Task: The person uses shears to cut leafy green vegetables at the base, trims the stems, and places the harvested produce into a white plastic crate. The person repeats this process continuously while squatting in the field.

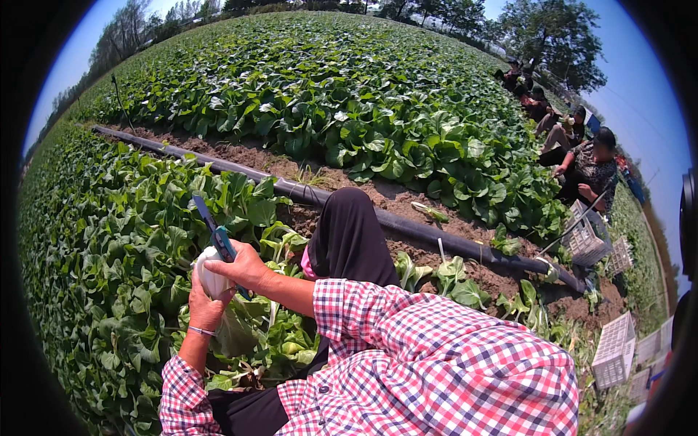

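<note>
My left hand (206, 313), with a thin band at the wrist, grips the white base of a bok choy (214, 280). The plant's broad leaves (237, 332) appear to hang below my hands. My right hand (245, 267) holds a knife (222, 242) with a teal handle, its dark blade pointing up and away. The right thumb presses against the white stalks, beside the handle. Both hands are close together over the leafy crop at my left. Part of the handle is hidden behind the right fingers.
A black pipe (305, 193) runs across the soil past my raised knee (351, 234). Cut greens (463, 291) lie beside it. Beyond grows a dense leafy crop (338, 92). Several co-workers (591, 163) sit at the right, near plastic crates (588, 234); another crate (613, 349) stands nearer.
</note>
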Motion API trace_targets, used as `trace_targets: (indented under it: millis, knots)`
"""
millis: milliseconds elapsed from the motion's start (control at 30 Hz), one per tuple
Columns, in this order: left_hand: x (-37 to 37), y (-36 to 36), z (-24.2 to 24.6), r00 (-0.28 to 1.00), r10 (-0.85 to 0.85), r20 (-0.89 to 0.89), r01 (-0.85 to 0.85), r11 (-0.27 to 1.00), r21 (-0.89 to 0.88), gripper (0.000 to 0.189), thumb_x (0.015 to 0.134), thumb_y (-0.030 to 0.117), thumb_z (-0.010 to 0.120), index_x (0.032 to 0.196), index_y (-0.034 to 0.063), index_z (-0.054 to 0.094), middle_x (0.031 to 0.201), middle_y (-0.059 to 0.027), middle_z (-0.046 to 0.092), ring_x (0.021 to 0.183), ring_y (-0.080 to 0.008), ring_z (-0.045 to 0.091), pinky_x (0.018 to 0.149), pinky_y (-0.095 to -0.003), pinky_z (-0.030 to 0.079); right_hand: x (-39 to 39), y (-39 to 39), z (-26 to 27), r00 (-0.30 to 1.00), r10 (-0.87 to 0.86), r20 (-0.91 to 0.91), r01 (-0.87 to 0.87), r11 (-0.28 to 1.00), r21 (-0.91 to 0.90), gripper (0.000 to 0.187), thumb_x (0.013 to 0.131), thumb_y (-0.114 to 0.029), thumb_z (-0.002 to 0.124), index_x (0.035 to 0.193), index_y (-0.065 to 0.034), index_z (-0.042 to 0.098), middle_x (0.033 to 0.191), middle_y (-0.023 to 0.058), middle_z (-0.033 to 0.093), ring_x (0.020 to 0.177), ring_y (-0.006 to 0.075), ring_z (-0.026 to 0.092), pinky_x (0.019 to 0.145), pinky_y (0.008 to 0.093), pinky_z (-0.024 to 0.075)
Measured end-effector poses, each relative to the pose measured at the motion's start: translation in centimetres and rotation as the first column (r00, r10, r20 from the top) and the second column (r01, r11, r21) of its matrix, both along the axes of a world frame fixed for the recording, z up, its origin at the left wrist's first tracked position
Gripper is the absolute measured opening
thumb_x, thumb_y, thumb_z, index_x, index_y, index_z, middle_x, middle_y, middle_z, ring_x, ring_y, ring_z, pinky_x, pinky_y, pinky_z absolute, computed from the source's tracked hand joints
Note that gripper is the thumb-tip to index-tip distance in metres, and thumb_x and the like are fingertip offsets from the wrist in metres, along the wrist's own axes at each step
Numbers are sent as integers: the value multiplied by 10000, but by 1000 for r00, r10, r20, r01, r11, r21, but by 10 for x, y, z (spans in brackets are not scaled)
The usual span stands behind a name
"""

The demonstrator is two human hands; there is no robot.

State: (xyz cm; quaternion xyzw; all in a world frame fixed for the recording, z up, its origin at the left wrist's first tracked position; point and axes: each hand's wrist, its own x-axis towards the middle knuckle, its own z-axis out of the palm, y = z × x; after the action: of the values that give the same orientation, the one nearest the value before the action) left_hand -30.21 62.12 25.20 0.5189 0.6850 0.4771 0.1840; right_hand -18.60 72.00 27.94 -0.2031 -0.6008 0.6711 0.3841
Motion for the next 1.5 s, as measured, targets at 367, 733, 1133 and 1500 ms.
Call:
trace_targets:
  millis: [367, 733, 1133, 1500]
  knots:
    - [-35, -25, 29, 698, -310, 646, 152, 945, 290, 541, 807, 339, 641, 1189, 1, 461, 1067, -123, 581, 946, -190, 557, 866, -317, 434, 22, 0, 7, 968, 238, 81, -235, 971, -46, 512, 729, -356, 745, 1035, 7, 552, 736, 20, 568, 474, 60, 499, 400, 211, 418]
    - [-24, -55, 35, 427, -206, 880, 56, 978, 202, 580, 876, 455, 523, 1256, 27, 433, 1103, -80, 546, 973, -182, 535, 838, -313, 452, 2, -56, 0, 965, 263, 19, -263, 955, 136, 519, 699, -105, 700, 1180, -36, 518, 814, -52, 514, 732, 43, 460, 690, 208, 424]
    - [-98, -184, 66, 787, 285, 548, -445, 876, 184, 337, 791, 173, 679, 1015, -53, 569, 862, -96, 644, 755, -141, 623, 640, -255, 498, -17, -46, -37, 824, 398, 403, -381, 916, -127, 332, 813, -258, 671, 1000, -11, 550, 808, 60, 627, 548, 63, 515, 467, 213, 447]
    - [-114, -208, 28, 830, 450, -330, -537, 805, -253, 383, 636, 111, 710, 982, 34, 565, 834, -178, 637, 782, -303, 630, 715, -360, 485, -68, -45, -188, 583, 662, 471, -557, 748, -362, 264, 911, -271, 506, 953, -10, 502, 742, 92, 610, 553, 114, 529, 495, 257, 455]
